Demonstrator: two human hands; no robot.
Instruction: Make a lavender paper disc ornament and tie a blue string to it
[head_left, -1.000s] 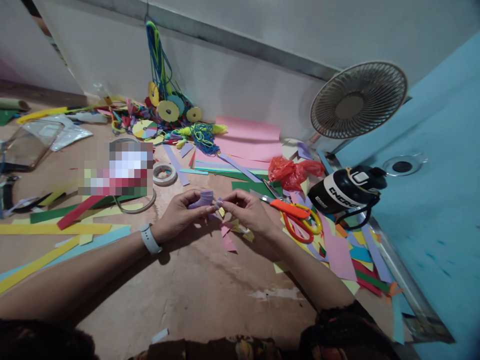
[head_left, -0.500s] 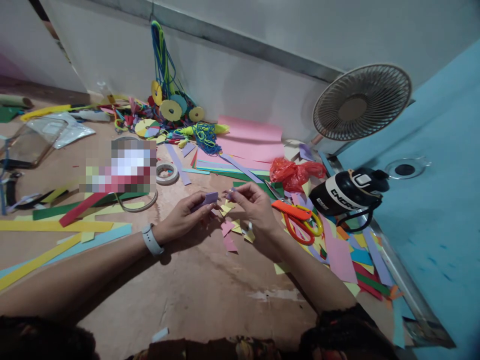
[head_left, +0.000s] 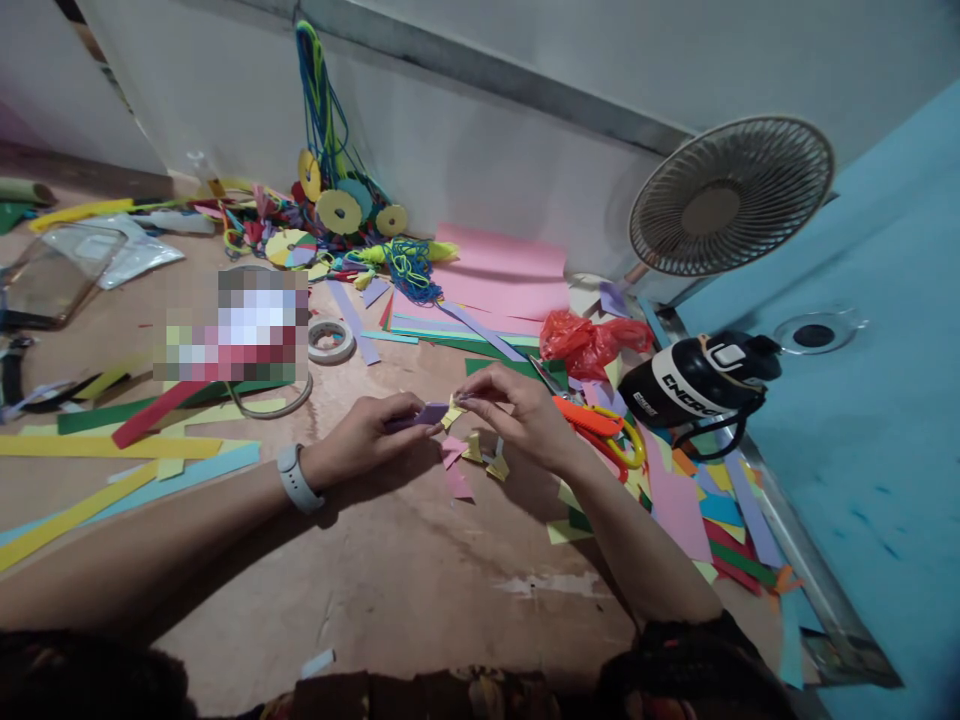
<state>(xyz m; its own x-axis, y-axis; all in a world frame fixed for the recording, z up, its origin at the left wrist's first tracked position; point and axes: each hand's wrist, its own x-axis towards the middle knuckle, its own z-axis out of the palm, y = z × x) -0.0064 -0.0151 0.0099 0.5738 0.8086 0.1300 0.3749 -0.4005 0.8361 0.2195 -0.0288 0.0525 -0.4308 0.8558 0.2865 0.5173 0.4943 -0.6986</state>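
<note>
Over the middle of the table, my left hand (head_left: 373,437) pinches a purple paper piece (head_left: 429,414) between thumb and fingers. My right hand (head_left: 517,412) faces it, its thumb and fingertips pressed together; whatever they hold is too small to make out. Right by the fingertips of both hands shows a yellow paper piece (head_left: 451,414). Below the hands lie pink paper pieces (head_left: 455,468) and more small yellow scraps (head_left: 496,466).
Scissors (head_left: 611,430) and an orange cutter (head_left: 581,414) lie right of my right hand, beside paper scraps and a black bottle (head_left: 697,375). A tape roll (head_left: 331,342), paper strips (head_left: 112,448), a red plastic bag (head_left: 589,340), pink sheets (head_left: 502,270) and a fan (head_left: 731,195) surround the workspace.
My hands have come closer together, the left with its purple paper moving right. The small purple bit seen at my right fingertips no longer shows clearly. The view has shifted slightly.
</note>
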